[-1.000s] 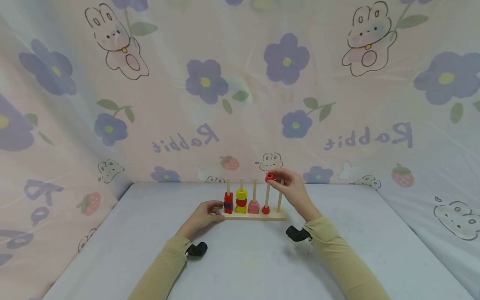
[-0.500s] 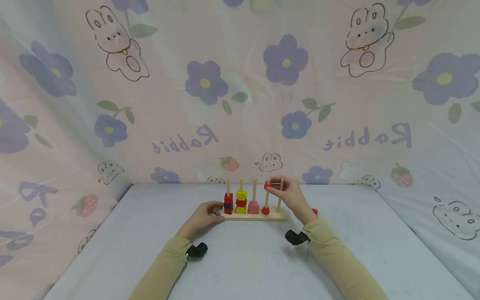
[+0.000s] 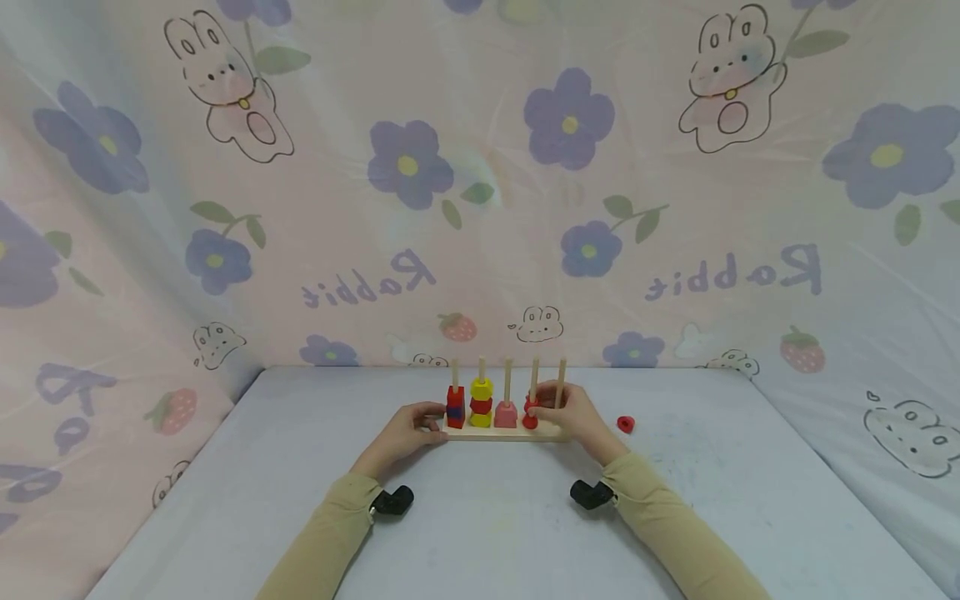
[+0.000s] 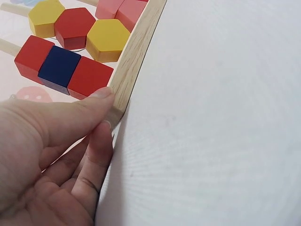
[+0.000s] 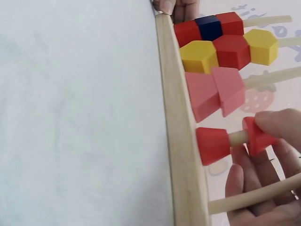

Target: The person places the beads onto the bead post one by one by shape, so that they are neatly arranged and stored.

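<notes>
A wooden stacking toy (image 3: 491, 434) with a row of upright pegs stands on the table. My left hand (image 3: 407, 427) grips the left end of its base, thumb and finger at the corner. On the fourth peg, my right hand (image 5: 277, 155) pinches a red block (image 5: 257, 135), threaded on the peg a short gap above a lower red block (image 5: 213, 145). The first peg bears red and blue square blocks (image 4: 60, 68). Yellow and red hexagonal blocks (image 4: 75, 28) fill the second; pink blocks (image 5: 214, 92) sit on the third. The fifth peg (image 5: 254, 194) is bare, beside my right fingers.
A loose red block (image 3: 626, 424) lies on the white table (image 3: 480, 525), right of my right hand. Behind the table hangs a printed cloth (image 3: 480, 225) with flowers and rabbits. Black wrist cameras (image 3: 592, 494) sit below both hands.
My right hand has brought the red block from the top of the fourth peg down along it. The loose red block has come into view behind the right wrist. My left hand has stayed put.
</notes>
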{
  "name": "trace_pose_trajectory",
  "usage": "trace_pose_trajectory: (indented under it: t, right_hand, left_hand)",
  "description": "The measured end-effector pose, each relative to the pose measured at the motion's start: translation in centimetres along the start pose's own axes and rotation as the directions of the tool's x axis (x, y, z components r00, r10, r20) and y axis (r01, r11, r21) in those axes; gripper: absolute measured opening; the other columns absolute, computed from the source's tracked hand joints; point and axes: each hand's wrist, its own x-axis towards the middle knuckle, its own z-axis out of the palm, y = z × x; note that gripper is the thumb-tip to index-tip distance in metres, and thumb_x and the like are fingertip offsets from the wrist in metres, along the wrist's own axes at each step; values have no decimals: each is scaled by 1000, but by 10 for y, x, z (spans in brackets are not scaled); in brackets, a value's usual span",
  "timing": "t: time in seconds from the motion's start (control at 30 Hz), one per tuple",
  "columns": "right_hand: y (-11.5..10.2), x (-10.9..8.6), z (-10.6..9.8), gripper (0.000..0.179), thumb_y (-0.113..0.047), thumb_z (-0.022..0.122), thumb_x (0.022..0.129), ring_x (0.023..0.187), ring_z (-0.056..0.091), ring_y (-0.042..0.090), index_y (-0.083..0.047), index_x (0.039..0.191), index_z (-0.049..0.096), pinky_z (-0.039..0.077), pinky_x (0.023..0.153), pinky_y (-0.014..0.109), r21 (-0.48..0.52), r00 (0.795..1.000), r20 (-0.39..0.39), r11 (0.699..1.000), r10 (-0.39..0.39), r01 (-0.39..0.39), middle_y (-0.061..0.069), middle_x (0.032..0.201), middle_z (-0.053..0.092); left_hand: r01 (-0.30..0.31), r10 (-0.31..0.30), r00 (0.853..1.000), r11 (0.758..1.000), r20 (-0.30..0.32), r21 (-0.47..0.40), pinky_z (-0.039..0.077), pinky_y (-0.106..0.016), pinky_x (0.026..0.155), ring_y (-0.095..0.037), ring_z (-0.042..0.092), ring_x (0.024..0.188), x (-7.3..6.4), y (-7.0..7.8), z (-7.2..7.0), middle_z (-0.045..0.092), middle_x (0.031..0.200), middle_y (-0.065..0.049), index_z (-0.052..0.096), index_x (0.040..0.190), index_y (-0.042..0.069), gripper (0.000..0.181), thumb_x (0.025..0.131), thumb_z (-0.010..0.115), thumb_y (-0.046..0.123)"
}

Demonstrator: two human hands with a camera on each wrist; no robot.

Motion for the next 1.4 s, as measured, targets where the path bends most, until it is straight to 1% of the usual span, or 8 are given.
trace_pose_trajectory:
  t: [0.2,0.37,0.5,0.6,0.7,0.97,1.2,1.4]
  right_hand:
    - [7,-2,2,32,4,73,80,95,65,27,9,109,62,51,82,30,-9,999,36,999,-37,37,20,102,67]
    - [5,-3,-1,34,3,73,80,97,63,28,7,112,61,50,84,31,-33,997,54,998,-59,61,18,104,67]
    - [1,-5,-10,40,2,72,82,104,61,33,6,118,57,47,89,38,-66,991,91,992,-101,107,20,110,64]
    - [-3,-8,-22,43,3,70,83,109,57,41,8,122,53,44,93,45,-83,982,118,984,-150,160,26,115,60]
    - [-7,-12,-37,45,3,70,83,112,54,44,9,124,51,42,95,49,-106,977,120,976,-176,189,29,118,57]
    - [-8,-21,-85,51,-5,73,84,119,49,43,4,129,50,38,98,49,-161,976,108,966,-189,204,25,126,55]
    - [3,-30,-121,52,-7,73,84,121,47,44,2,131,50,35,99,54,-244,972,153,947,-177,211,24,128,53]
    - [20,-41,-139,50,-7,71,86,120,47,44,3,130,51,36,97,56,-328,971,181,921,-157,210,27,127,53]
  left_hand:
    - [-13,13,1000,1000,5,1,45,-33,80,-19,54,82,1,-1,0,62,92,-4,59,126,5,48,81,76,11]
    - [-9,9,1000,1000,6,18,45,-32,80,-19,54,82,-1,0,0,61,89,-4,58,126,5,49,81,76,13]
    - [4,-4,1000,1000,-2,26,44,-33,81,-19,54,83,-2,1,0,61,92,-3,59,126,7,48,82,76,13]
    - [4,-4,1000,999,-8,35,45,-34,82,-19,55,84,-1,1,0,62,94,-3,59,126,7,48,82,76,13]
    - [-7,8,1000,999,-8,42,44,-36,83,-18,55,83,0,1,1,62,95,-4,59,126,6,48,82,76,13]
    - [-15,15,1000,999,-9,43,43,-35,82,-18,55,83,1,0,0,62,98,-3,59,126,6,48,81,76,12]
    - [-27,27,1000,999,-15,33,42,-37,83,-18,55,81,1,1,-1,63,94,-4,60,124,5,48,80,77,11]
    - [-36,37,999,999,-9,34,43,-36,83,-18,56,81,2,-1,0,63,95,-4,60,124,4,47,80,76,10]
